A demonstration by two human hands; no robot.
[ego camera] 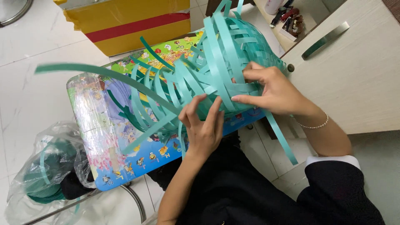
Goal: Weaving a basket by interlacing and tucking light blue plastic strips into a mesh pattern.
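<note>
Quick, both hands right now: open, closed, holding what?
Left hand: open, fingers spread, pressing on the teal woven basket.
Right hand: fingers pinched shut on a basket strip.

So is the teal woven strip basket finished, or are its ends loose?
Unfinished: the teal woven strip basket has many loose strips sticking out unwoven.
</note>
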